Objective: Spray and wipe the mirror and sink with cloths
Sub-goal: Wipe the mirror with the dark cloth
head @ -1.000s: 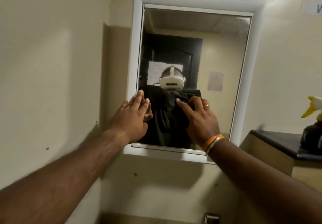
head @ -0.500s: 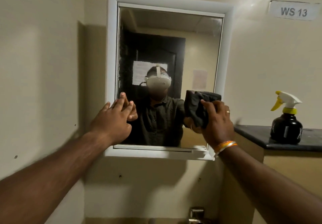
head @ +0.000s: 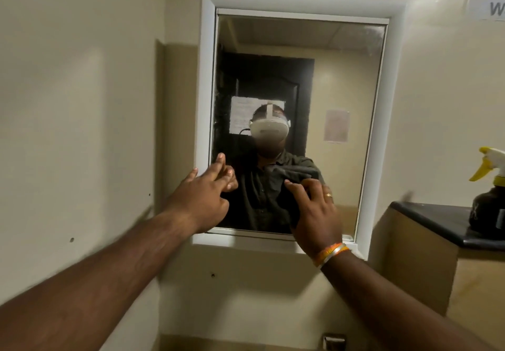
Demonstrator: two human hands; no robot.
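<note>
Mirror [head: 341,82] wiping in hand: dark cloth [head: 296,171] pressed flat on glass by right hand [head: 314,214]; left hand [head: 202,197] spread, empty, fingertips at frame. Upper glass likely next.

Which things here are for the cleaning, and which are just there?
For the cleaning:
mirror
dark cloth pressed on the glass by the right hand
left hand braced at the frame
spray bottle

Just there:
wall sign
black ledge
</note>
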